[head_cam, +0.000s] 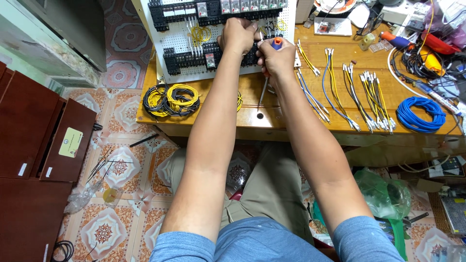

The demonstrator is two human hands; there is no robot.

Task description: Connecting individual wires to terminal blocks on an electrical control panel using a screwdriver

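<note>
A white perforated panel with rows of black terminal blocks and relays stands on a wooden table. My left hand rests closed against the panel's lower row, its fingertips hidden. My right hand grips a screwdriver with an orange and blue handle; its shaft points down toward the table. Small yellow wire loops hang on the panel to the left of my left hand.
Coiled yellow and black wire lies at the table's left. Cut blue and yellow wires with white ends lie in rows at the right, beside a blue wire coil. Tools and cables crowd the far right. Brown cabinets stand on the left floor.
</note>
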